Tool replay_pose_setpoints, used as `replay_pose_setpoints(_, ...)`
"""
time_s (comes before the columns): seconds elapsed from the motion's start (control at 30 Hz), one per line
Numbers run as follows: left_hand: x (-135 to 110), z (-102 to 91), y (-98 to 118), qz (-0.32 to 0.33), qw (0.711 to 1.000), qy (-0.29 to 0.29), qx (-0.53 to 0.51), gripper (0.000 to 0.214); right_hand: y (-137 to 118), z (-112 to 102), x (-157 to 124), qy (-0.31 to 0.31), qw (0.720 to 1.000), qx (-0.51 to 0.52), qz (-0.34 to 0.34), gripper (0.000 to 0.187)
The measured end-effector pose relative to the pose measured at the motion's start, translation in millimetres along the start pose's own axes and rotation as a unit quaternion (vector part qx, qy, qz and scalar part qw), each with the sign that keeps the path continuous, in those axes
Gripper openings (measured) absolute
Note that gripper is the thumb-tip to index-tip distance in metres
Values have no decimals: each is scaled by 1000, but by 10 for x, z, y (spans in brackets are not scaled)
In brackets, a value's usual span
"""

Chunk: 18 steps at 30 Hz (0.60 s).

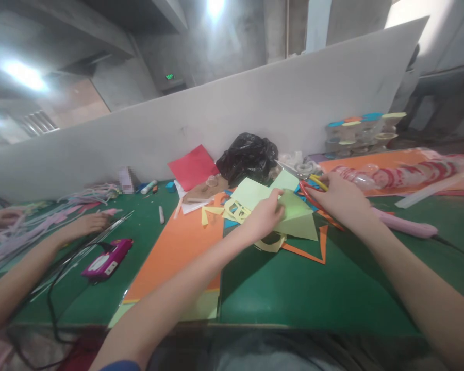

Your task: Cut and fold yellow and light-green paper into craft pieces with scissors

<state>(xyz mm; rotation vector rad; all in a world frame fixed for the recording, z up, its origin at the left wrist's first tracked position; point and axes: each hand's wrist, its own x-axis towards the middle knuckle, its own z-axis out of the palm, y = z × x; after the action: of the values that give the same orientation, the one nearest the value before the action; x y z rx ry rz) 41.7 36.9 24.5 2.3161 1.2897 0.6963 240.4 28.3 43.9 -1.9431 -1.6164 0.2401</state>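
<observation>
My left hand [266,214] grips a sheet of light green paper [299,211] above the table. In my right hand [338,193] is a pair of scissors [306,185] with red and yellow handles, its blades pointing up and left beside the paper's cut upper part. Whether the blades touch the paper I cannot tell. Beneath the green paper lie cut scraps: yellow pieces [212,212], an orange strip [307,252] and bits of blue. A stack of orange paper [185,247] lies left of the scraps, partly hidden by my left forearm.
A co-worker's hands [87,226] are at the left, near pastel strips and a magenta power strip [108,260] with a black cord. Behind the scraps sit a black plastic bag [249,154] and red paper [195,167]. A pink glue gun [406,224] lies at right.
</observation>
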Motion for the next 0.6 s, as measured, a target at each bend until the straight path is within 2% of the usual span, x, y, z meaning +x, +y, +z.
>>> replay_pose_setpoints(0.17,63,166,-23,6,997,-28,69,41,13,54,26,0,1000,-9,-13,50)
replay_pose_setpoints(0.33,16,274,16,-6,981,0,194,47,-17,43,-5,-12,1000,-12,-17,52)
replay_pose_setpoints(0.6,-19,287,73,-32,982,-25,187,62,-31,-9,-50,-22,999,-18,-17,50)
